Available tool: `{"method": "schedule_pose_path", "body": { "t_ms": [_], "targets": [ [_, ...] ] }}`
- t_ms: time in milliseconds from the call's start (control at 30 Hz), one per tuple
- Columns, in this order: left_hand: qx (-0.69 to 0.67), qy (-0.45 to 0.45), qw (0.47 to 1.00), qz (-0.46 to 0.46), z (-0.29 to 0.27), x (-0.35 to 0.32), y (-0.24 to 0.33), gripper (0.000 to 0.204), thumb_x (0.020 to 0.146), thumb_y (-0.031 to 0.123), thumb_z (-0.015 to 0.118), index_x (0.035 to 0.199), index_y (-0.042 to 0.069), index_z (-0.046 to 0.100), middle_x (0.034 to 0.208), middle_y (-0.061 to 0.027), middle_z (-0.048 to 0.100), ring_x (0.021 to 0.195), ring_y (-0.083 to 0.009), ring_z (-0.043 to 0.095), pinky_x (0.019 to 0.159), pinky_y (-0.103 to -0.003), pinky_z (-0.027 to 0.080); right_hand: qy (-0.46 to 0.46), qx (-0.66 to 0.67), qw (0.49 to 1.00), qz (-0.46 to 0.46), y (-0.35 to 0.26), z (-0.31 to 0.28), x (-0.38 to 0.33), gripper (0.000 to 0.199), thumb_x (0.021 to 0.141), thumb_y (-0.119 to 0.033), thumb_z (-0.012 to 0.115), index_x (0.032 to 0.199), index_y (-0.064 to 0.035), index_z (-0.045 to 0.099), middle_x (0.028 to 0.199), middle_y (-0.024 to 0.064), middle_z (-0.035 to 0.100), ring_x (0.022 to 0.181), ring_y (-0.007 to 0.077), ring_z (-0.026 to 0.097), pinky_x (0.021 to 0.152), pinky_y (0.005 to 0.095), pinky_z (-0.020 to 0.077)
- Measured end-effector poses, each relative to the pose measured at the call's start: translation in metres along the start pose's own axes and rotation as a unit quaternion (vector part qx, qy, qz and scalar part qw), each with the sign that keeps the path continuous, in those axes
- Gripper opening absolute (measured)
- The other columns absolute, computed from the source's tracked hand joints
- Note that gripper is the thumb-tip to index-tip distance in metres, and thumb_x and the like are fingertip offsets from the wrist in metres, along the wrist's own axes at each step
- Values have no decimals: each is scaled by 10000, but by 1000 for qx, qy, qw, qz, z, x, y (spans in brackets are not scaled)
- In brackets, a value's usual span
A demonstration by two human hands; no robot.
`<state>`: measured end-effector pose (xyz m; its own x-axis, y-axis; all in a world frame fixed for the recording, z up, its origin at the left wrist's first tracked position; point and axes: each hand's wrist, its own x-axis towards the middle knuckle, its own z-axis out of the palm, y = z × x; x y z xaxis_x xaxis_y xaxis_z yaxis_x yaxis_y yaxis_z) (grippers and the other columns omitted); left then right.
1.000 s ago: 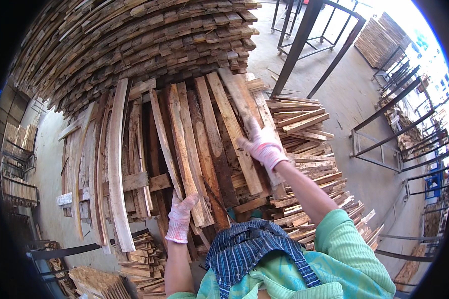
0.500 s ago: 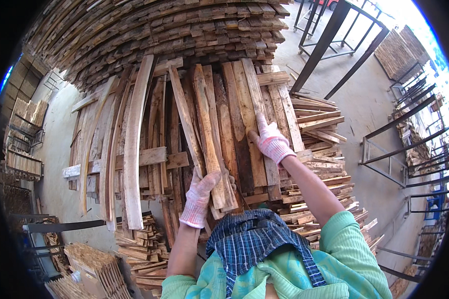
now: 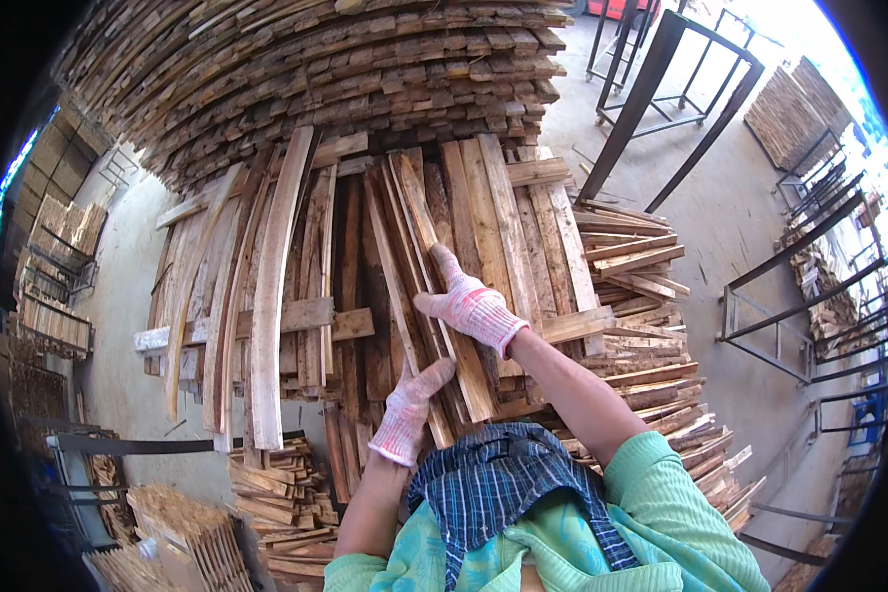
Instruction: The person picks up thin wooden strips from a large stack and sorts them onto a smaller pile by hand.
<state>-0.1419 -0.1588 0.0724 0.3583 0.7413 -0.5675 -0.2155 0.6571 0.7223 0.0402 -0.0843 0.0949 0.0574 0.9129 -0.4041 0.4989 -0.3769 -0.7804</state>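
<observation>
My left hand (image 3: 411, 412), in a pale pink-stained work glove, is closed around the near part of a few narrow wooden strips (image 3: 475, 387). Its thumb lies across their top, and its other fingers are mostly hidden beneath. Farther along the same strips, my right hand (image 3: 472, 304), gloved alike, grips their right side with thumb and forefinger apart across the wood. The strips stand on edge side by side, slanting up and left over a layer of flat boards (image 3: 508, 232).
Beyond the boards rises a tall stack of planks (image 3: 365, 89). Longer pale boards (image 3: 271, 296) lie at left over a crosspiece (image 3: 306, 314). Loose sticks (image 3: 651, 385) are heaped at right. Metal frames (image 3: 641, 109) stand on the concrete floor (image 3: 705, 247).
My right hand has moved left and nearer, from the boards at right onto the strips. My left hand has shifted slightly right, and the strips have drawn together.
</observation>
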Motion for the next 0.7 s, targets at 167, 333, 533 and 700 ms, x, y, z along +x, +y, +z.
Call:
{"method": "schedule_pose_path", "body": {
  "t_ms": [167,333,533,700],
  "targets": [
    [-61,5,998,-8,-1,-5,6,417,913,284,730,1233,54,596,913,-59,693,756,-201,711,620,-329,612,77,0,997,3,23,-34,-21,869,838,-326,697,1579,-141,284,1348,230,609,1173,325,636,1025,383,486],
    [-121,22,992,9,-6,-9,-4,287,895,246,726,1085,79,590,770,-61,619,581,-190,642,528,-327,582,168,11,986,21,71,-103,-44,760,818,-75,685,1511,-128,378,1321,262,589,998,323,687,817,375,611],
    [30,-23,999,-24,31,-12,1,322,888,178,715,1122,30,550,769,-76,627,627,-189,648,550,-337,575,390,-146,897,-148,216,-94,39,677,974,-341,559,1575,-205,279,1291,307,540,1049,426,645,950,472,523],
    [116,-100,988,-4,75,16,1,670,892,121,728,1401,-11,312,871,-130,661,660,-220,662,605,-371,585,221,-48,974,-5,165,-64,43,612,1032,-357,545,1543,-85,345,1415,314,508,1300,433,534,1071,433,445]
  ]
}}
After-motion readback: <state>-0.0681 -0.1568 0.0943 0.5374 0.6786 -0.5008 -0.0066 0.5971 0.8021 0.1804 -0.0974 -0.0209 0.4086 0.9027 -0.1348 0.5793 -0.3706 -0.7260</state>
